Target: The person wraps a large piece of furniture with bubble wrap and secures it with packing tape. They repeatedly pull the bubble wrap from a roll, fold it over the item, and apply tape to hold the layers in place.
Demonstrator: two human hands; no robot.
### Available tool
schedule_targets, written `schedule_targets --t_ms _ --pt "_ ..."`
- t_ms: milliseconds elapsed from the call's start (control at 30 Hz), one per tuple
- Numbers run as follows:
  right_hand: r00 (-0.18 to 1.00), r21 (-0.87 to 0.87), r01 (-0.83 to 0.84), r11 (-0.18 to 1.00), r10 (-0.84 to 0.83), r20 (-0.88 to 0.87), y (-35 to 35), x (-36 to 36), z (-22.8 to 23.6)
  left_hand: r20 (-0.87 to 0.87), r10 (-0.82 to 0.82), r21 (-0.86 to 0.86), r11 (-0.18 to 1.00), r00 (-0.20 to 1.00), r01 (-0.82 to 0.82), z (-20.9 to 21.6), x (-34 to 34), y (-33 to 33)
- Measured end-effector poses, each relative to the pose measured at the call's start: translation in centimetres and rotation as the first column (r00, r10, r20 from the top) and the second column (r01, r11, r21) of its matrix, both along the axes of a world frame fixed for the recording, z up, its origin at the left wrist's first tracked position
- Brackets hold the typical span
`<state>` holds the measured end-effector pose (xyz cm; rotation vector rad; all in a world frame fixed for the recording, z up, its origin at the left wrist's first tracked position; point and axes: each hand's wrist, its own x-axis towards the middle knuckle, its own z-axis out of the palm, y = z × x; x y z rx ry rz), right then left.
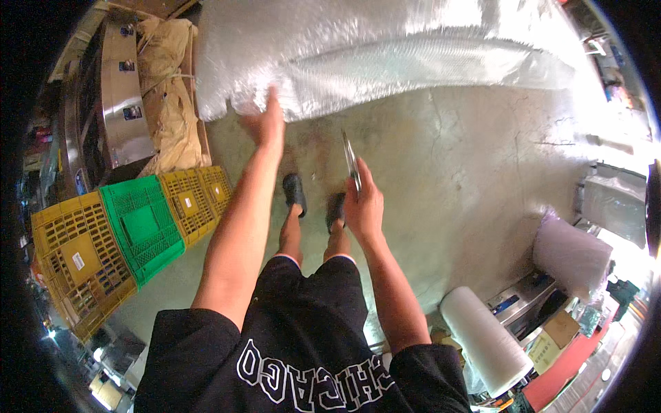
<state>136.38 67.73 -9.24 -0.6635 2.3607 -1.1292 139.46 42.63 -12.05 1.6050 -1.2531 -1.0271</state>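
Observation:
A large sheet of clear bubble wrap (pixel 413 69) spreads across the top of the view, its near edge wavy and shiny. My left hand (pixel 265 125) is at the left part of that edge, its thumb overlapping the plastic. Motion smears its fingers, so their grip cannot be made out. Lower and to the right, my right hand (pixel 365 206) is closed around slim silver scissors (pixel 350 157). Their blades point away from me, over the concrete floor and apart from the wrap.
Yellow crates (pixel 86 258) and a green crate (pixel 143 224) line the left side, near a stainless steel panel (pixel 127 96) and brown wrapping (pixel 165 103). At lower right lie a white roll (pixel 485 341) and a pale purple roll (pixel 571 255). My feet stand on the concrete floor (pixel 441 199).

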Motion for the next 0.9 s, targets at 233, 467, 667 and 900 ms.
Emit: schedule_targets --t_ms 233,467,667,900 --pt "0.995 -0.202 0.021 0.979 0.0 0.104 -3.5 -2.9 -0.6 0.3 -0.257 -0.223 0.917 0.918 0.33 0.1 8.6 -1.4" --pt "0.987 -0.133 -0.145 0.981 0.134 -0.086 -12.7 -5.6 2.3 0.117 -0.145 -0.404 0.897 0.982 0.181 -0.9 0.4 2.8" --pt "0.95 0.178 -0.311 0.934 0.307 0.049 -12.6 -3.9 -2.3 0.465 -0.205 -0.097 0.955 0.861 0.279 -0.3 4.5 0.1" --pt "0.98 0.076 -0.195 0.978 0.192 0.043 -12.1 -3.9 7.3 0.303 -0.299 -0.189 0.912 0.905 0.365 -0.5 5.6 -0.8"
